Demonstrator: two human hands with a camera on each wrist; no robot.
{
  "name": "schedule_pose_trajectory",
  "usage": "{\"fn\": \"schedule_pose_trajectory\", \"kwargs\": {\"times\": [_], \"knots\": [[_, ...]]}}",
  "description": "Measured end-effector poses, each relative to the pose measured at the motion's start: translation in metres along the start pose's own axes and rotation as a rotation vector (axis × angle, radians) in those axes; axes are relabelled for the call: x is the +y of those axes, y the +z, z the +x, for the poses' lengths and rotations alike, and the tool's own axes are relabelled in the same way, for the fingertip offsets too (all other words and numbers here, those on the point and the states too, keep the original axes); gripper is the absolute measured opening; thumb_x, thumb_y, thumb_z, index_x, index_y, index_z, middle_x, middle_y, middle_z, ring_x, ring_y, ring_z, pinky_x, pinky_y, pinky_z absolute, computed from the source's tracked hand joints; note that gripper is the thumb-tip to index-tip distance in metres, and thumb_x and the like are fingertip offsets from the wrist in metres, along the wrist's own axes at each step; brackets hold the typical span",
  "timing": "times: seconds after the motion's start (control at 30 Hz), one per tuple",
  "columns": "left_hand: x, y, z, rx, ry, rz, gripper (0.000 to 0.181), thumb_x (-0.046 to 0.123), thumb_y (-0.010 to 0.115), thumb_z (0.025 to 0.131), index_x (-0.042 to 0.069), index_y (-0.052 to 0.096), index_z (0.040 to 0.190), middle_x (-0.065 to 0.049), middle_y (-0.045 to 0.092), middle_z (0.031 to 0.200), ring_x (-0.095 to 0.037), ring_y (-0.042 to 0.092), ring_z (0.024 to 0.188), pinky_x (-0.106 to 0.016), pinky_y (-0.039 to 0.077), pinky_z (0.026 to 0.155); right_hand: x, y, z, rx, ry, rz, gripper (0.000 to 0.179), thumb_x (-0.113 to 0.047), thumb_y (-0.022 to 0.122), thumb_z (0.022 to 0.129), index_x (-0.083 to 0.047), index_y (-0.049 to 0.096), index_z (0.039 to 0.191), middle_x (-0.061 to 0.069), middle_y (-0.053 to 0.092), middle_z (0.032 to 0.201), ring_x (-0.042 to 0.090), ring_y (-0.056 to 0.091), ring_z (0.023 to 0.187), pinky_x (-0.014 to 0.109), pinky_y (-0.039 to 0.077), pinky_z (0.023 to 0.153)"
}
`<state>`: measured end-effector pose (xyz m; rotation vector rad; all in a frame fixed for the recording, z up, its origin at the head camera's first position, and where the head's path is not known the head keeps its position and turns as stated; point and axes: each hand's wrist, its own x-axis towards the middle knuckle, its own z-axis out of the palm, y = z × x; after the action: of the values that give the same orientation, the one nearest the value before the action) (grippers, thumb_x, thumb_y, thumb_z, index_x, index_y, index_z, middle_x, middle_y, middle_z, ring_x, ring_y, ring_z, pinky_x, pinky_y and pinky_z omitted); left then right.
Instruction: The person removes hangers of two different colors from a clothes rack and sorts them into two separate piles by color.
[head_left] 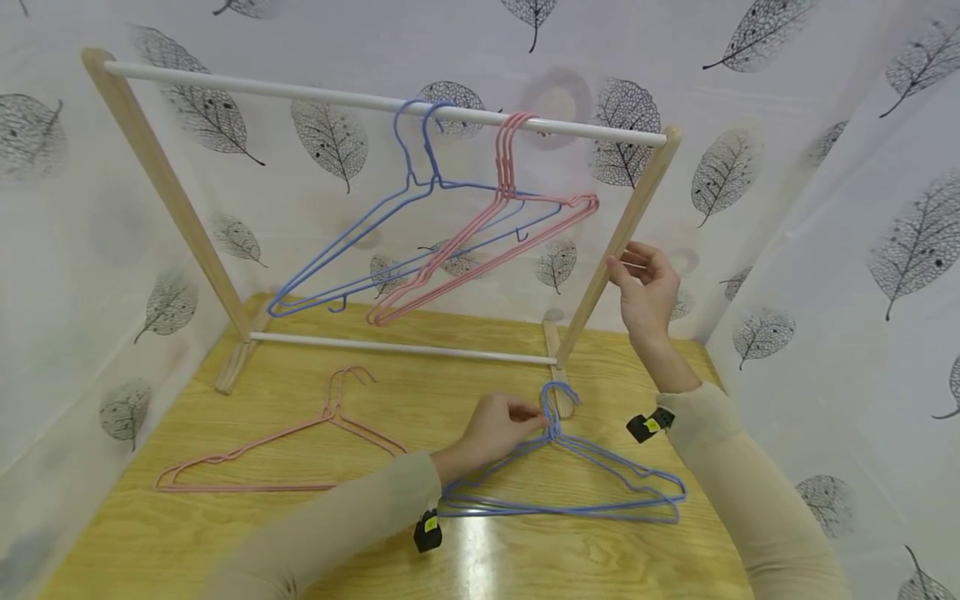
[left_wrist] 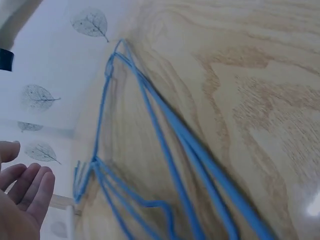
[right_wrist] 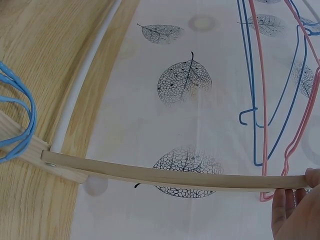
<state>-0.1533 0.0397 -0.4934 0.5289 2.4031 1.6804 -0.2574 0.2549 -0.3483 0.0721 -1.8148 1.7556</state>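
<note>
My left hand is beside the hooks of the blue hangers lying overlapped on the table. In the left wrist view, its thumb and fingers are apart, with nothing between them. My right hand pinches the right wooden post of a clothes rack, thumb on one side and fingers on the other, as the right wrist view shows. From the rack's white rail hang two blue hangers and, right of them, a close bunch of pink hangers.
Pink hangers lie overlapped on the left of the wooden table, partly behind my left forearm. A lower white bar joins the rack's feet. Leaf-printed sheets enclose the back and sides.
</note>
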Motion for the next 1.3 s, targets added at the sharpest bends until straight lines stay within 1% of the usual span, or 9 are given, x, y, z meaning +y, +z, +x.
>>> {"fn": "schedule_pose_trajectory", "kwargs": {"times": [0.13,0.2,0.37,0.43,0.77,0.87,1.0,1.13,1.3], "knots": [[0.018,-0.018,-0.008,-0.050,0.020,-0.025,0.021,0.027,0.080,0.096,0.008,0.082,0.104,-0.005,0.083,0.098,-0.022,0.078,0.084,-0.017,0.062,0.072,0.001,0.000,0.000,0.003,0.001,0.005,0.020,0.002,0.075,0.095,-0.005,0.072,0.114,-0.002,0.068,0.098,0.011,0.066,0.086,0.016,0.066,0.077],[0.027,-0.030,-0.010,-0.062,0.054,-0.022,0.022,0.027,0.079,0.097,0.007,0.082,0.105,-0.007,0.083,0.099,-0.022,0.078,0.086,-0.017,0.063,0.073,0.001,0.000,0.000,0.003,-0.001,0.009,0.020,0.002,0.075,0.095,-0.005,0.072,0.113,-0.002,0.068,0.098,0.011,0.066,0.086,0.016,0.066,0.076],[0.051,-0.063,-0.010,-0.041,0.120,-0.015,0.022,0.022,0.079,0.096,0.004,0.081,0.109,-0.011,0.082,0.102,-0.010,0.075,0.082,-0.018,0.064,0.074,0.002,0.000,0.000,0.005,-0.001,0.010,0.020,0.003,0.075,0.094,-0.008,0.072,0.111,-0.002,0.068,0.097,0.010,0.067,0.086,0.016,0.066,0.076],[0.062,-0.076,-0.010,-0.033,0.124,-0.017,0.021,0.022,0.080,0.096,0.005,0.081,0.109,-0.010,0.083,0.102,-0.007,0.073,0.081,-0.019,0.063,0.073,0.003,-0.001,0.001,0.010,-0.001,0.012,0.020,0.003,0.075,0.094,-0.010,0.072,0.110,-0.002,0.068,0.097,0.010,0.067,0.086,0.016,0.066,0.076],[0.115,-0.133,-0.019,-0.030,0.153,0.065,0.025,0.023,0.080,0.096,0.008,0.079,0.115,-0.007,0.082,0.107,-0.009,0.076,0.084,-0.026,0.065,0.076,0.002,0.000,0.001,0.010,-0.002,0.033,0.021,0.004,0.075,0.094,-0.010,0.072,0.109,-0.002,0.069,0.096,0.010,0.068,0.085,0.016,0.066,0.076],[0.133,-0.156,-0.018,0.007,0.219,0.099,0.024,0.019,0.081,0.095,0.006,0.079,0.115,-0.008,0.082,0.107,-0.014,0.078,0.086,-0.025,0.067,0.077,0.001,0.001,0.000,0.009,0.000,0.027,0.021,0.004,0.075,0.094,-0.009,0.072,0.110,-0.002,0.069,0.097,0.010,0.068,0.085,0.016,0.066,0.076],[0.149,-0.186,-0.010,0.112,0.308,0.172,0.021,0.016,0.082,0.093,0.005,0.080,0.112,-0.011,0.083,0.103,-0.017,0.078,0.083,-0.021,0.066,0.073,0.000,0.002,0.000,0.007,-0.002,0.028,0.020,0.004,0.075,0.094,-0.008,0.072,0.111,-0.002,0.069,0.097,0.010,0.068,0.086,0.016,0.066,0.076],[0.159,-0.213,-0.002,0.198,0.317,0.246,0.020,0.019,0.082,0.094,0.007,0.081,0.111,-0.011,0.083,0.102,-0.010,0.076,0.078,-0.016,0.061,0.069,0.001,0.002,0.000,0.000,-0.006,0.026,0.020,0.003,0.074,0.094,-0.006,0.072,0.112,-0.002,0.069,0.098,0.011,0.068,0.086,0.017,0.066,0.077],[0.170,-0.246,0.008,0.295,0.333,0.254,0.020,0.018,0.080,0.095,0.005,0.080,0.111,-0.014,0.082,0.104,0.003,0.072,0.074,-0.011,0.060,0.069,0.002,0.000,0.000,0.000,-0.002,0.034,0.020,0.003,0.075,0.094,-0.008,0.072,0.111,-0.002,0.069,0.097,0.011,0.068,0.086,0.016,0.066,0.076]]}}
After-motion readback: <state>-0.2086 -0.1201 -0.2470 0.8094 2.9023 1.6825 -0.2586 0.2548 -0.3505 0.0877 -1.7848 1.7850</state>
